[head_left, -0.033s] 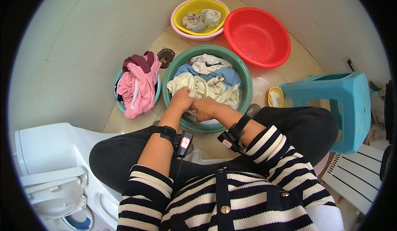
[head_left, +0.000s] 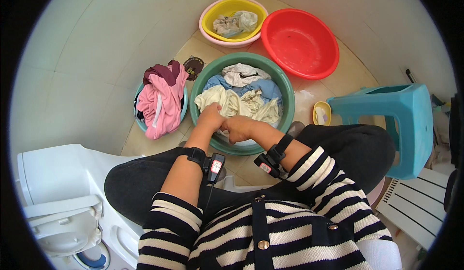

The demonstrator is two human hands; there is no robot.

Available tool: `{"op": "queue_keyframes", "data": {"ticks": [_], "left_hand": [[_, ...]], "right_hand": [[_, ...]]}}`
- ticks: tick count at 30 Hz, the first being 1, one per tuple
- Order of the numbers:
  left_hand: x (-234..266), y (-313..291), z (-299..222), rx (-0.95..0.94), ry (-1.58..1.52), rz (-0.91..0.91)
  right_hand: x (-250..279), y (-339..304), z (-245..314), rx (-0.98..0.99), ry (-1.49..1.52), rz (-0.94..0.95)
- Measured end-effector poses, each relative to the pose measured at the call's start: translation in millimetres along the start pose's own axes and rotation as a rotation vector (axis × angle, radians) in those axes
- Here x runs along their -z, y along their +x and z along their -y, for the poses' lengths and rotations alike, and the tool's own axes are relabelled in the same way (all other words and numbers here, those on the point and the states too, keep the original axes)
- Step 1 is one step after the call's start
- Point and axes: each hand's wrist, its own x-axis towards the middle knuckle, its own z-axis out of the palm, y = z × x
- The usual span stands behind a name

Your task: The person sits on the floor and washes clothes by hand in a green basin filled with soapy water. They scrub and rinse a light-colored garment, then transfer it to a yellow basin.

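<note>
A green basin point(head_left: 289, 108) on the floor in front of me holds wet laundry. In its near half lies a cream garment point(head_left: 251, 102), bunched in folds. My left hand point(head_left: 210, 118) is closed on the garment's near edge at the left. Touching it, my right hand point(head_left: 238, 127) is closed in a fist over the same near edge, its fingertips mostly turned out of sight. Behind the cream cloth sit a blue garment point(head_left: 267, 87) and a white patterned cloth point(head_left: 245, 74). Some suds show at the basin's near side.
To the left, a small light-blue basin point(head_left: 184, 106) is heaped with pink clothes point(head_left: 162, 98). A red basin point(head_left: 299, 43) and a yellow basin point(head_left: 209, 24) stand behind. At right are a yellow soap dish point(head_left: 328, 110) and a turquoise stool point(head_left: 411, 125). A white toilet point(head_left: 63, 168) is at lower left.
</note>
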Motion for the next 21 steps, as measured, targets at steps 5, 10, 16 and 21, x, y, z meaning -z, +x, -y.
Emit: {"op": "queue_keyframes", "data": {"ticks": [5, 10, 16, 21], "left_hand": [[19, -15, -1, 0.043, 0.067, -0.168], [64, -21, -16, -0.197, 0.012, -0.608], [85, -31, -43, -0.265, -0.357, -0.504], [88, -36, -42, -0.080, -0.909, -0.263]], "right_hand": [[19, -6, 0, -0.012, -0.001, 0.088], [48, -5, -22, -0.439, 0.158, -0.092], [37, -20, -49, -0.615, 0.012, -0.063], [39, -29, -70, -0.778, 0.210, -0.072]]}}
